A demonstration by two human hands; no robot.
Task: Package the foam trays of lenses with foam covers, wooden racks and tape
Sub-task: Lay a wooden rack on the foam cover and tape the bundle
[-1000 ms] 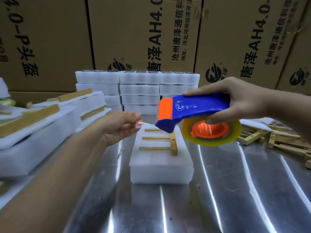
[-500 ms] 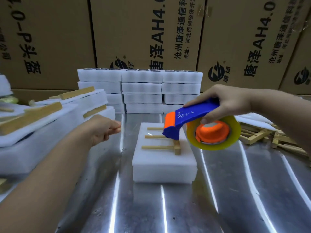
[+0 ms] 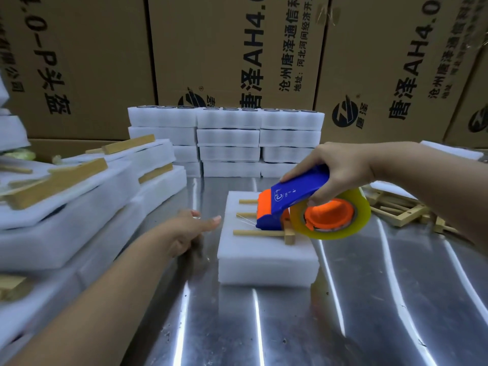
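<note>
Head view, reading from the left: finished bundles [image 3: 66, 228] of white foam with wooden bars on top lay stacked along the left edge of the metal counter [image 3: 369, 326]. Next came the left hand [image 3: 184, 231], low and just beside the left face of the foam block [image 3: 264, 260], thumb and forefinger reaching toward it. Faint clear strands ran from the dispenser's mouth toward that hand. The tape was see-through, so I could not tell whether this grip pinched the tape end or lay loose.

The foam block sat mid-counter with a wooden rack [image 3: 258, 233] flat on top, its three prongs pointing left. Behind it, stacked trays of lenses [image 3: 227, 138] stood against cardboard boxes [image 3: 224, 48].

The right hand [image 3: 340, 165] had its grip wrapped firmly round the blue handle of the tape dispenser [image 3: 298, 196]. The orange nose was down over the rack's prongs, and the yellowish roll [image 3: 343, 235] hung over the block's right side. Further right lay loose wooden racks [image 3: 406, 215].

This looked like the start of the first band of tape. If the tape end was not stuck well to the block's side, a pull would peel it free. The nose could catch a prong and shove the rack askew, since nothing pinned it. A hard pull might also drag the light block across the slick metal, or let the tape fold onto itself.
</note>
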